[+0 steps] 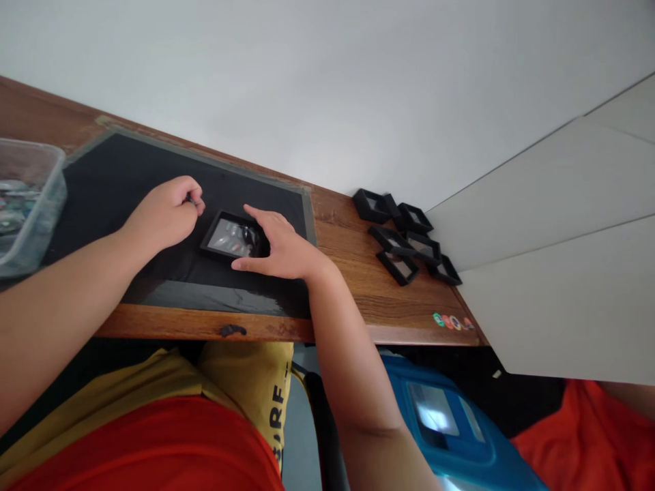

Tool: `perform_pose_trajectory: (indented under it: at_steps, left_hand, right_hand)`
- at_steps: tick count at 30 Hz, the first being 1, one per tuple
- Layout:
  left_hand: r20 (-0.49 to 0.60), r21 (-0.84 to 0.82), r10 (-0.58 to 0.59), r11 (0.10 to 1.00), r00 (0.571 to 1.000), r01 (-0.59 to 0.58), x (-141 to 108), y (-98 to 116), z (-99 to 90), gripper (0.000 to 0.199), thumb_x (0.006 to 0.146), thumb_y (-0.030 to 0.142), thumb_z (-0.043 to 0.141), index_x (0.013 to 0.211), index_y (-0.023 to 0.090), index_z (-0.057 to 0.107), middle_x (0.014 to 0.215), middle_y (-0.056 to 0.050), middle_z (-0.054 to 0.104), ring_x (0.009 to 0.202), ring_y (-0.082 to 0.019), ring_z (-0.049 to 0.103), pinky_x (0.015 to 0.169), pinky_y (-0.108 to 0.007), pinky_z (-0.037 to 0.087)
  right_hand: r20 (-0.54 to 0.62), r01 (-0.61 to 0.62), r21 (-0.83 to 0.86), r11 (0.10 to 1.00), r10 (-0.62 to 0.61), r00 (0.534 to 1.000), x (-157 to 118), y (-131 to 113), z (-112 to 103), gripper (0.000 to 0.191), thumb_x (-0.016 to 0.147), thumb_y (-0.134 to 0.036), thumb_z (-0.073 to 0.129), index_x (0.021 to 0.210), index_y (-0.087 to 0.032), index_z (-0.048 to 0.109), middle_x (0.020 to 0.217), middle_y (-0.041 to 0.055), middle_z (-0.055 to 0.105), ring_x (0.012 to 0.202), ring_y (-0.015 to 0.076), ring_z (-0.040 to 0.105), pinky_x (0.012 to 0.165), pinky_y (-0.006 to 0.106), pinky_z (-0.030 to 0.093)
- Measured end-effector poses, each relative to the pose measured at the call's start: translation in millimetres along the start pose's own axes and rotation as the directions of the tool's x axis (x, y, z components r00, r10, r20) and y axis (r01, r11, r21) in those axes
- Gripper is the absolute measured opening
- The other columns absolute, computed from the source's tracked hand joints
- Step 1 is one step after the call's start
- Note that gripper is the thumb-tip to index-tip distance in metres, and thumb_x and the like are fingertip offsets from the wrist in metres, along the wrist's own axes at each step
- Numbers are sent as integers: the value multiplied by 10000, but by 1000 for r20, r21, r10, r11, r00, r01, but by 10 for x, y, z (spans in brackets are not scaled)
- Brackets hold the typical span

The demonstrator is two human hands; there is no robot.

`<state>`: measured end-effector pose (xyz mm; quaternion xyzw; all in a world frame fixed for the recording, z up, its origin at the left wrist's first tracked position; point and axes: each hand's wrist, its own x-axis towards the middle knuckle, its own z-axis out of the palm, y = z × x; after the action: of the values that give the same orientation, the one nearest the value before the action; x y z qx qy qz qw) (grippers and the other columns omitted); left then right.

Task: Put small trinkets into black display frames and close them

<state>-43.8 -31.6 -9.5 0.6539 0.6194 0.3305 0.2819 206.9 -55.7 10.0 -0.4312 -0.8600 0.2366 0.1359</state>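
A shallow black box with a light inside lies on the black mat and holds several small dark and pale pieces. My right hand spans its right end, thumb along the near side and index finger along the far side, gripping it. Up and left of the box, my left hand is closed in a pinch. A bit of something dark shows between its fingertips, too small to name.
The black mat is taped onto a wooden table. A clear plastic tub of small packets stands at the left. Several more black boxes are grouped at the right by a white panel. A blue stool is below; another person's red garment shows lower right.
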Motion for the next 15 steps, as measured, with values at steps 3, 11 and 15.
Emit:
perform_pose_trajectory:
  at_steps: [3,11,15]
  left_hand:
    - [5,1,7,1000,1000,-8,-11,22,-4,128,708,209,548,810,264,492,950,-40,709,875,-298,595,801,-446,410]
    - [21,37,13,999,1000,-14,-7,17,-6,110,718,214,535,804,263,487,936,-36,706,853,-282,574,770,-434,379]
    - [26,41,3,999,1000,-4,-1,-3,6,117,714,219,546,808,271,497,927,-30,704,839,-290,573,757,-438,367]
  right_hand:
    - [15,-15,10,1000,15,1000,-13,-20,-12,1049,863,-614,836,1728,-225,388,1757,179,449,1641,405,397,1343,657,302]
    - [-6,-11,10,1000,11,1000,-6,-42,-8,1032,846,-540,873,1715,-231,411,1738,165,482,1612,394,450,1334,633,334]
    - [-14,-14,14,1000,14,1000,-15,-48,-6,1019,844,-528,880,1710,-249,423,1731,155,491,1613,387,452,1332,631,342]
